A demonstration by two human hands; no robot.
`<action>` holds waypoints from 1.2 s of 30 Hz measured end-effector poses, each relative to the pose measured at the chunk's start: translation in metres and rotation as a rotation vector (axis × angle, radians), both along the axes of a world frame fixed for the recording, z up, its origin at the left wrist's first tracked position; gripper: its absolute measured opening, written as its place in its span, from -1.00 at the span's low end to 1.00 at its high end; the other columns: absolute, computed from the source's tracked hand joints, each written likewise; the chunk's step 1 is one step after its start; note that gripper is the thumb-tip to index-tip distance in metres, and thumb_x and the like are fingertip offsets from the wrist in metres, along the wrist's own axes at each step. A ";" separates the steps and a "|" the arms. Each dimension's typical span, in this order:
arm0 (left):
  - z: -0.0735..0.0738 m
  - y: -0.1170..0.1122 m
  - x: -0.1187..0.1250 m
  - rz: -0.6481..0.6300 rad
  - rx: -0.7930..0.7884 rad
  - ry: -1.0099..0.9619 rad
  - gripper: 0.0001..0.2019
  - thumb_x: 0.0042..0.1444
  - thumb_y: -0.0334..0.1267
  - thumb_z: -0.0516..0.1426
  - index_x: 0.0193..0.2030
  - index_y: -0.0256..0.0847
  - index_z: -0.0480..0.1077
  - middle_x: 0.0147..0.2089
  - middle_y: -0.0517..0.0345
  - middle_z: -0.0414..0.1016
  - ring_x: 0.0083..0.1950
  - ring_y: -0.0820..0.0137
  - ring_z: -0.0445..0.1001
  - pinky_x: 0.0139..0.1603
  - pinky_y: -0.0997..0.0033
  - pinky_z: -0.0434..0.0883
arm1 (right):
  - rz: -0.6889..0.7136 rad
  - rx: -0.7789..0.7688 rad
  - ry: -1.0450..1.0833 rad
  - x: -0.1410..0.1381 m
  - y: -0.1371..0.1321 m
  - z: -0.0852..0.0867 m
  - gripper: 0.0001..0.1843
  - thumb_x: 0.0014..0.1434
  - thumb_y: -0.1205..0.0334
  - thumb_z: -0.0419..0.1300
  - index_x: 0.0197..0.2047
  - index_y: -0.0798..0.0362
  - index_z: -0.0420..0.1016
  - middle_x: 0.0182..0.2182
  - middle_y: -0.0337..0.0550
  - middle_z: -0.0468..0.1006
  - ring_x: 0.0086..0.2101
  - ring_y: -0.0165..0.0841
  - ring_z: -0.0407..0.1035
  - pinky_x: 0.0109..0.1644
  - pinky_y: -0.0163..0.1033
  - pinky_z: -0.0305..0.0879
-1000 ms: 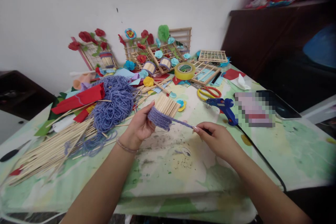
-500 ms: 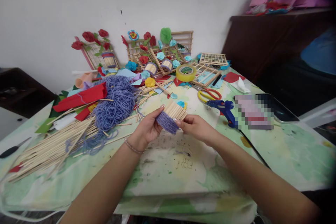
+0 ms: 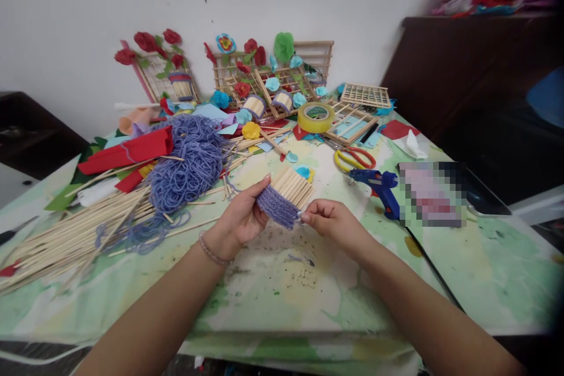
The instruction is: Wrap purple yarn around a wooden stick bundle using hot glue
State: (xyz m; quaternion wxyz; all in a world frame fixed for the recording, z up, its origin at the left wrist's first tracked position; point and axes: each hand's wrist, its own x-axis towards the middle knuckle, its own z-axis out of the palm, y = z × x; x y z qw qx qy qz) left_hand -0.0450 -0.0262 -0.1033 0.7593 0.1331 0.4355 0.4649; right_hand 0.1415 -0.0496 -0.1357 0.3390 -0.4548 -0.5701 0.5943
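Note:
My left hand (image 3: 242, 214) grips a small panel of pale wooden sticks (image 3: 291, 185) by its left side, thumb on top. Purple yarn (image 3: 277, 207) is wound in rows along the panel's near edge. At the right end of that band, the thumb and fingers of my right hand (image 3: 328, 218) are pinched together at the yarn; a strand between the fingertips is too small to make out clearly. A tangled heap of purple yarn (image 3: 187, 161) lies left of my hands. Right of them rests a blue glue gun (image 3: 379, 185).
Loose wooden sticks (image 3: 83, 232) spread over the left of the table. Behind are yellow tape (image 3: 315, 117), scissors (image 3: 355, 158), stick frames (image 3: 365, 95) and red paper flowers (image 3: 145, 42). A pixelated flat object (image 3: 432, 194) lies at the right; the glue gun's black cord (image 3: 434, 267) runs toward the front.
My right hand has shifted from holding the panel's right side to pinching at the yarn band's end. The panel has moved slightly left in view, and the camera view has shifted a little.

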 end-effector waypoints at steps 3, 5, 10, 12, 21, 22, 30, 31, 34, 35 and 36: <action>-0.002 0.003 0.000 0.055 0.004 0.027 -0.78 0.31 -0.37 0.01 -0.04 -0.45 0.41 -0.38 0.03 0.61 -0.49 0.45 0.58 -0.51 0.59 0.54 | 0.036 -0.055 -0.034 0.000 0.001 -0.001 -0.64 -0.07 -0.07 0.29 -0.53 0.04 0.32 -0.67 -0.42 0.18 -0.61 -0.52 -0.02 -0.51 -0.34 -0.10; -0.003 0.005 -0.001 0.069 0.025 0.036 -0.78 0.30 -0.40 0.02 -0.03 -0.44 0.41 -0.36 0.04 0.61 -0.48 0.45 0.58 -0.47 0.57 0.55 | 0.041 -0.076 -0.046 0.000 0.001 -0.002 -0.63 -0.07 -0.06 0.29 -0.54 0.04 0.32 -0.68 -0.44 0.16 -0.62 -0.53 -0.04 -0.51 -0.34 -0.12; -0.003 0.006 -0.007 -0.010 0.019 0.062 -0.76 0.28 -0.43 0.01 0.00 -0.51 0.40 -0.34 -0.05 0.61 -0.40 0.37 0.61 -0.32 0.45 0.60 | 0.008 -0.053 -0.022 0.002 0.001 0.000 -0.68 -0.10 0.01 0.32 -0.53 0.07 0.38 -0.64 -0.40 0.26 -0.58 -0.52 0.06 -0.46 -0.34 -0.02; -0.002 0.005 -0.008 -0.044 0.024 0.049 -0.75 0.28 -0.43 0.00 -0.01 -0.52 0.40 -0.37 -0.04 0.60 -0.43 0.37 0.60 -0.29 0.42 0.60 | 0.023 -0.044 0.042 0.002 0.000 0.001 -0.74 -0.10 0.05 0.33 -0.47 0.07 0.46 -0.57 -0.34 0.40 -0.52 -0.49 0.18 -0.38 -0.32 0.09; -0.004 0.000 -0.002 -0.074 0.025 0.044 -0.77 0.28 -0.38 0.02 -0.08 -0.52 0.43 -0.35 -0.08 0.60 -0.42 0.36 0.59 -0.38 0.46 0.59 | 0.209 0.017 0.093 0.011 0.000 0.007 -0.65 0.03 0.12 0.30 -0.09 0.03 0.52 -0.32 -0.23 0.55 -0.36 -0.41 0.36 -0.29 -0.31 0.26; -0.005 0.000 -0.001 -0.069 0.037 0.057 -0.78 0.27 -0.40 0.03 -0.09 -0.51 0.44 -0.34 -0.08 0.60 -0.41 0.36 0.59 -0.37 0.46 0.59 | 0.232 0.035 0.086 0.013 0.000 0.008 -0.57 0.04 0.11 0.31 -0.01 0.02 0.48 -0.26 -0.20 0.55 -0.32 -0.39 0.37 -0.28 -0.30 0.29; -0.012 -0.003 0.008 -0.029 0.125 0.120 -0.87 0.19 -0.45 0.12 -0.26 -0.45 0.51 -0.40 0.03 0.57 -0.50 0.50 0.50 -0.42 0.58 0.55 | -0.073 0.021 0.277 0.011 0.002 0.006 -0.09 -0.03 -0.11 0.33 0.30 -0.04 0.08 0.14 0.04 0.36 0.07 -0.19 0.33 0.09 -0.06 0.32; -0.013 -0.004 0.009 -0.035 0.148 0.128 -0.87 0.19 -0.44 0.14 -0.28 -0.46 0.52 -0.41 0.03 0.57 -0.49 0.50 0.50 -0.41 0.57 0.54 | -0.126 0.036 0.282 0.009 0.002 0.005 -0.11 -0.02 -0.13 0.31 0.29 -0.03 0.08 0.12 0.04 0.36 0.07 -0.19 0.33 0.09 -0.07 0.32; -0.015 -0.010 0.013 -0.055 0.205 0.139 -0.89 0.13 -0.42 0.20 -0.33 -0.46 0.53 -0.43 0.04 0.56 -0.49 0.49 0.49 -0.43 0.57 0.52 | -0.196 0.076 0.289 0.002 0.002 0.001 -0.08 -0.07 -0.09 0.35 0.27 -0.05 0.07 0.04 0.00 0.41 0.03 -0.20 0.36 0.09 -0.08 0.33; -0.015 -0.012 0.014 -0.060 0.212 0.138 -0.90 0.10 -0.42 0.23 -0.35 -0.46 0.53 -0.44 0.04 0.56 -0.50 0.50 0.48 -0.44 0.58 0.51 | -0.190 0.071 0.283 0.000 0.001 0.000 -0.08 -0.09 -0.06 0.38 0.27 -0.07 0.07 0.02 -0.02 0.42 0.01 -0.20 0.38 0.08 -0.08 0.34; -0.015 -0.013 0.015 -0.064 0.216 0.133 -0.91 0.07 -0.42 0.25 -0.36 -0.46 0.53 -0.45 0.05 0.55 -0.51 0.51 0.48 -0.46 0.59 0.50 | -0.178 0.059 0.274 -0.002 -0.001 0.000 -0.10 -0.10 -0.02 0.39 0.24 -0.08 0.10 0.01 -0.04 0.44 -0.01 -0.20 0.40 0.06 -0.08 0.36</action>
